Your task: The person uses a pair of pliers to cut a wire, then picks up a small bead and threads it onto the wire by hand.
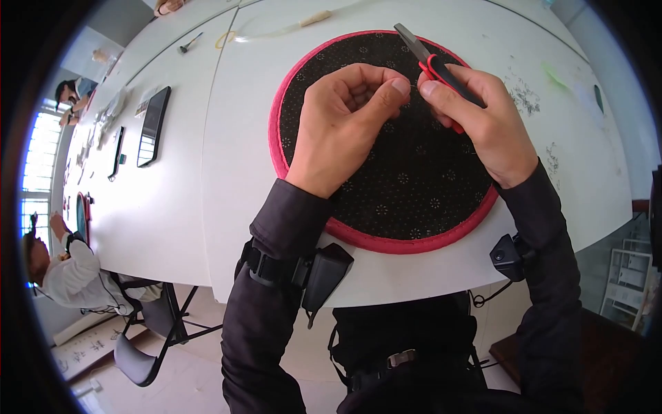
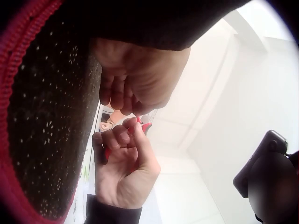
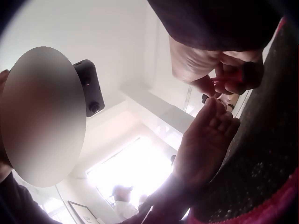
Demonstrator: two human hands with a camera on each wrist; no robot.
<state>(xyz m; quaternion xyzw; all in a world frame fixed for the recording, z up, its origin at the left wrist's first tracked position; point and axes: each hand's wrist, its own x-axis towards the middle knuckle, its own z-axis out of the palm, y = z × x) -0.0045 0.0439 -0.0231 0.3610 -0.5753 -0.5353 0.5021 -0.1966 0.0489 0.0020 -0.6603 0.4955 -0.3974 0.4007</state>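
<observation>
A round black mat point(image 1: 414, 186) with a pale flower-dot pattern and a red padded rim lies on the white table. Over its upper half, my left hand point(image 1: 341, 127) pinches the end of a fine thread point(image 1: 413, 85) between thumb and forefinger, other fingers curled in. My right hand point(image 1: 493, 121) holds scissors point(image 1: 414, 45) with red and black handles in its palm, blades pointing away up and left. Its thumb and forefinger tips meet close beside the left fingertips. In the right wrist view the left hand point(image 3: 205, 140) faces the right one, fingertips almost together.
A black tablet-like device point(image 1: 153, 127) and a smaller dark item point(image 1: 116, 153) lie on the left of the table point(image 1: 183, 214). Farther back are a wooden-handled tool point(image 1: 315, 18) and a small brush-like item point(image 1: 189, 43). Another person point(image 1: 76, 272) sits at left.
</observation>
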